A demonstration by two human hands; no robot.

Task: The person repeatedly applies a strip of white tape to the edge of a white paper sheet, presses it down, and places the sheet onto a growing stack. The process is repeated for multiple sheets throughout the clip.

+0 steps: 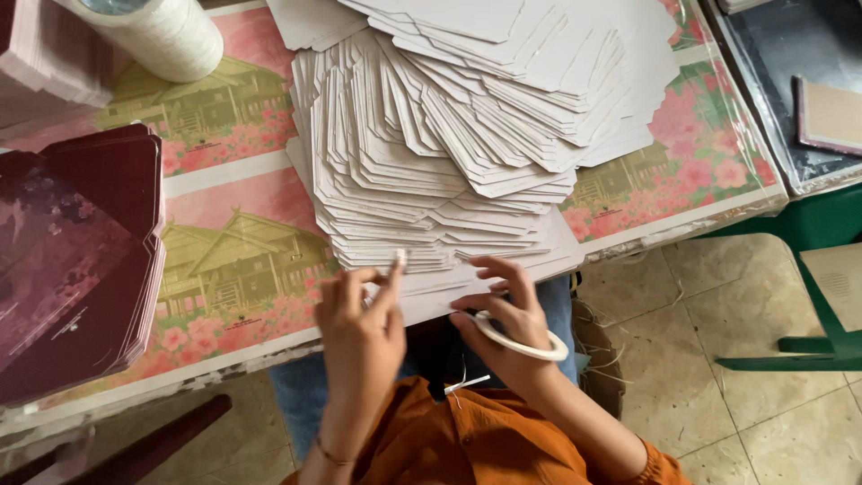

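Observation:
A large fanned pile of white die-cut card blanks (449,135) covers the middle of the table. My left hand (359,328) is at the near edge of the pile, thumb and forefinger pinching a small white strip (400,259) held upright. My right hand (503,314) rests its fingertips on the lowest white sheet (431,292) at the table's edge. A nearly used-up tape ring (525,341) hangs around my right hand. My orange sleeves show at the bottom.
A stack of dark maroon printed cards (72,251) lies at the left. A white tape roll (157,31) stands at the back left. The table wears a pink floral house-print cover (233,260). A green chair (822,287) stands on the tiled floor at right.

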